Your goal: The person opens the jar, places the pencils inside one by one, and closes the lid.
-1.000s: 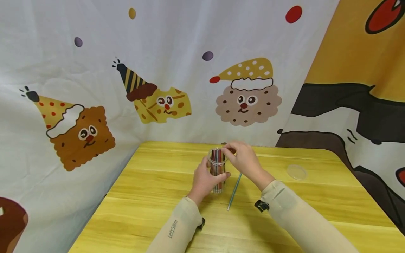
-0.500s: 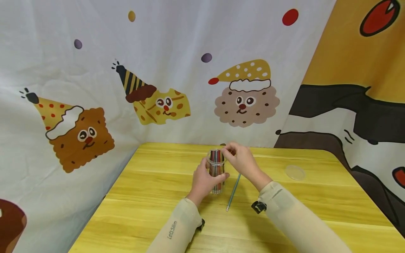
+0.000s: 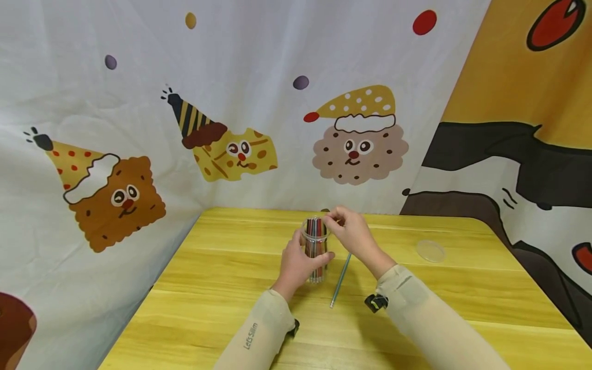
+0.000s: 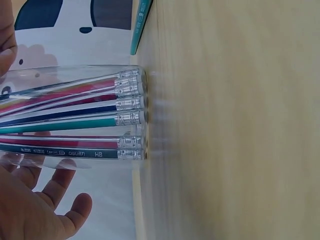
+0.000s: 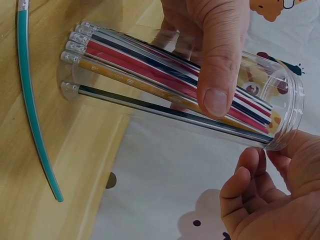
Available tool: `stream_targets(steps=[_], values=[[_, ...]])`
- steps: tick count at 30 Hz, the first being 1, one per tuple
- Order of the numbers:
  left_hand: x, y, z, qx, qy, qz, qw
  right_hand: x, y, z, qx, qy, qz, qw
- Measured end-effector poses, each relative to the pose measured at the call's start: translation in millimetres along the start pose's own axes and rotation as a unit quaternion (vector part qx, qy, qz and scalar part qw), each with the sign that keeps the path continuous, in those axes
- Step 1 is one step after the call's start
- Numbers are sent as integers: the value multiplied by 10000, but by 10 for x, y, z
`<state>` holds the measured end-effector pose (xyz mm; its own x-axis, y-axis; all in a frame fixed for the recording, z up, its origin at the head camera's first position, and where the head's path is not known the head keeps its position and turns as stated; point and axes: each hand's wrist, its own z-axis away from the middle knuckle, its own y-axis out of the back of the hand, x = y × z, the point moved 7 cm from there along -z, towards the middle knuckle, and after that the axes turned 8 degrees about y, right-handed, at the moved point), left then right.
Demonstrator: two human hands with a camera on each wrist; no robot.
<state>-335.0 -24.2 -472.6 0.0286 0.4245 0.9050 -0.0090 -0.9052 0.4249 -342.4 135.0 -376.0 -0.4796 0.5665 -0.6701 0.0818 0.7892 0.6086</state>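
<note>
A clear plastic jar [image 3: 317, 239] stands upright on the table, packed with striped pencils [image 4: 60, 120] whose eraser ends point down. My left hand [image 3: 298, 264] grips the jar's side, its thumb [image 5: 216, 80] across the front. At the jar's mouth, my right hand [image 3: 355, 235] pinches the rim with thumb and fingertips, beside the dark green striped pencil [image 5: 175, 114]; whether it also touches that pencil is hard to tell. A single teal pencil [image 3: 340, 280] lies on the table right of the jar, its eraser end towards me.
On the yellow wood-grain table [image 3: 208, 308], a round clear lid [image 3: 430, 251] lies to the right. A cartoon-printed cloth [image 3: 259, 77] hangs behind the table's far edge and along its left side.
Both hands keep their places at the jar. The view has shifted slightly; the pencils, jar and lid have not visibly moved on the table.
</note>
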Motion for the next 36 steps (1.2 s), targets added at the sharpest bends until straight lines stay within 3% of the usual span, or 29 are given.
stream_targets(steps=[11, 16, 21, 27, 32, 36], values=[[1, 19, 10, 43, -3, 3, 10000, 77, -28, 12, -84, -131, -398, 9991], [0, -1, -9, 39, -2, -67, 10000, 230, 31, 48, -295, -486, -605, 9965], [-2, -8, -16, 48, 33, -81, 10000, 609, 36, 129, -716, -743, 168, 9945], [-8, -19, -3, -12, 113, -49, 9999, 1162, -118, 318, -1715, -1023, 1041, 9743], [-5, -9, -6, 47, 111, -67, 9999, 1303, -266, 391, -2211, -572, 1314, 9647], [-2, 0, -7, 49, 96, -35, 9999, 1334, -328, 414, -2312, -601, 1565, 9584]])
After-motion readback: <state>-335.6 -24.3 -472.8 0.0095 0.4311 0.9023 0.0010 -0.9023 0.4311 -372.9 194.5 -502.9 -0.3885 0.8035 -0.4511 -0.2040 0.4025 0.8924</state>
